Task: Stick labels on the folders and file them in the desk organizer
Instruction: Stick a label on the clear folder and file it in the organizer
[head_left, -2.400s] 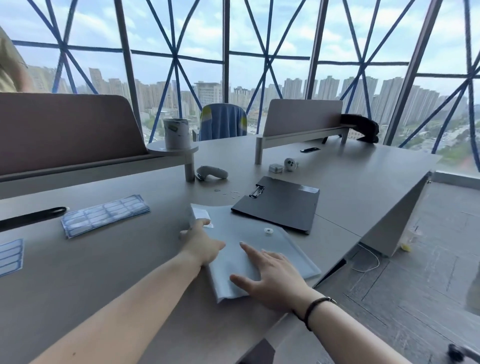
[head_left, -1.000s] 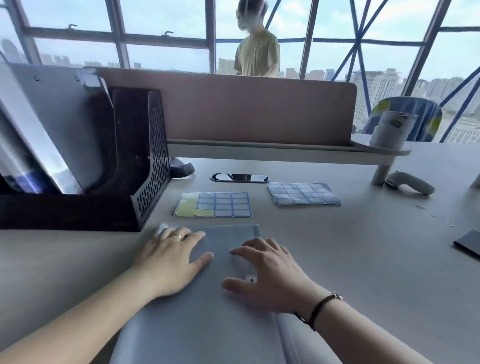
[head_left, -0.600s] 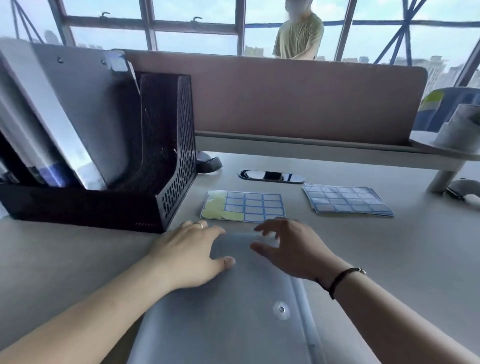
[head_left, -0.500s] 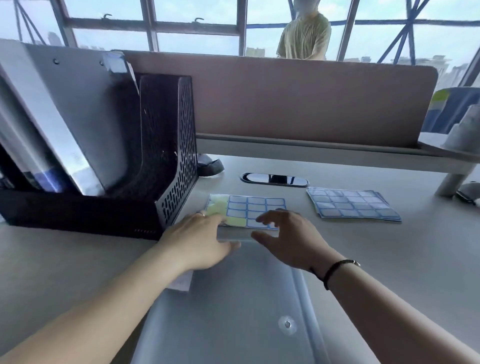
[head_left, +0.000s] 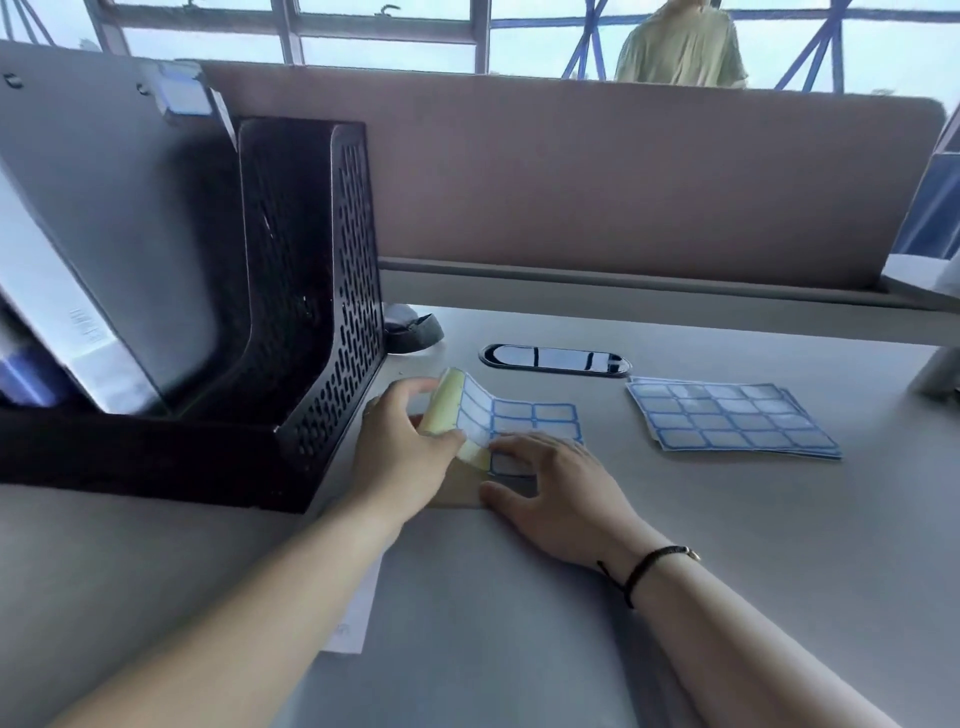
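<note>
Beside the organizer (head_left: 311, 291), both hands (head_left: 400, 452) peel a label sheet (head_left: 519, 421).

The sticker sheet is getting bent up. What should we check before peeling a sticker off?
1. Left hand holds the curled end of the sticker sheet: ok.
2. Right hand rests on the flat end of the sheet: ok.
3. A sticker corner is lifted and ready to peel: cannot tell.
4. Folder lies flat on the desk just under the hands: ok.
5. Spare sticker sheets lie apart on the right: ok.
6. Desk organizer stands close on the left: ok.
</note>
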